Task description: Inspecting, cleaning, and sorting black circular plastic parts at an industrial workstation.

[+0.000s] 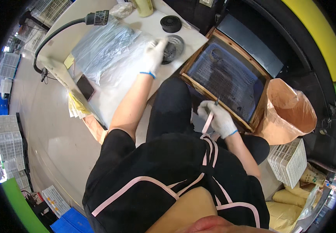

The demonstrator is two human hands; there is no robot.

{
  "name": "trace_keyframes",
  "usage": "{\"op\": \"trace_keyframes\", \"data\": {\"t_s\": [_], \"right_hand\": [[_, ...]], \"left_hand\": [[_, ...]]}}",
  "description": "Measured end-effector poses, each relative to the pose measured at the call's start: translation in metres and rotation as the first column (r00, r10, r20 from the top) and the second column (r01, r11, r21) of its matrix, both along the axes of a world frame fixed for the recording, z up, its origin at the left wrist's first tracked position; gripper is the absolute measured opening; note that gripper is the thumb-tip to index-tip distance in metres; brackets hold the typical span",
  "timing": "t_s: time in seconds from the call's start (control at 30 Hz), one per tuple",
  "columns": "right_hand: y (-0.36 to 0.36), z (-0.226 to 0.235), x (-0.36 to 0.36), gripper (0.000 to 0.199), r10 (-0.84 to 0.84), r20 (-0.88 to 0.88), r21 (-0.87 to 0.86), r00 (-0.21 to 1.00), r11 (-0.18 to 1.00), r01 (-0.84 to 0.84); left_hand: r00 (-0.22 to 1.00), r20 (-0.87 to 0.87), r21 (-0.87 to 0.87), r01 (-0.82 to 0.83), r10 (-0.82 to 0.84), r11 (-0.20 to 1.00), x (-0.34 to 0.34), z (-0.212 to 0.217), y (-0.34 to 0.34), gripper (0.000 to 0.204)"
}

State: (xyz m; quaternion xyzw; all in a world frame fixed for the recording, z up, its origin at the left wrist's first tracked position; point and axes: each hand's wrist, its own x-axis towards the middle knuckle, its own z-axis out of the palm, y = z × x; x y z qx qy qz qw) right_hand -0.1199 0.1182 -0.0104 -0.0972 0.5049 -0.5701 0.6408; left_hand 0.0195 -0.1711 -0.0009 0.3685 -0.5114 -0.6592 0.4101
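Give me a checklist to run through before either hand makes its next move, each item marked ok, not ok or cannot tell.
1. Both hands gloved: ok; the left hand and right hand are covered in white.
2. Slim dark-tipped tool held: ok; it is in the right hand.
3. Left fingers holding nothing: cannot tell; the curled glove hides what may be between them.
4. Round dish near the left hand: ok; it lies right beside it on the table.
5. Tabletop free of loose items: not ok; a phone-like slab lies near its edge.
6. Brown bag open at the top: ok.
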Motion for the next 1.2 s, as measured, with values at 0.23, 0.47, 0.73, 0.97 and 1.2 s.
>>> {"op": "trace_keyframes", "data": {"t_s": [0.23, 0.47, 0.73, 0.97, 1.2], "right_hand": [[-0.051, 0.017, -0.022, 0.049, 0.329, -0.287, 0.2, 0.9, 0.939, -0.279], [-0.15, -0.035, -0.04, 0.068, 0.318, -0.341, 0.277, 0.885, 0.933, -0.228], [-0.182, -0.058, -0.02, 0.054, 0.054, -0.464, -0.21, 0.884, 0.963, -0.169], [-0.194, -0.063, -0.015, 0.063, 0.143, -0.88, -0.026, 0.452, 0.937, -0.348], [-0.178, -0.012, -0.027, 0.063, 0.16, -0.85, 0.014, 0.502, 0.959, -0.282]], "left_hand": [[0.497, 0.829, -0.473, 0.378, 0.257, 0.796, 0.021, -0.054, -0.083, 0.061], [0.617, 0.787, -0.392, 0.514, -0.011, 0.763, 0.005, -0.039, -0.056, 0.07], [0.862, 0.488, -0.532, 0.421, -0.14, 0.735, 0.011, -0.021, -0.015, 0.08], [0.712, 0.698, -0.517, 0.571, -0.071, 0.637, 0.024, -0.055, -0.015, 0.087], [0.984, -0.05, -0.073, 0.166, -0.169, 0.984, -0.008, -0.06, 0.032, 0.057]]}}
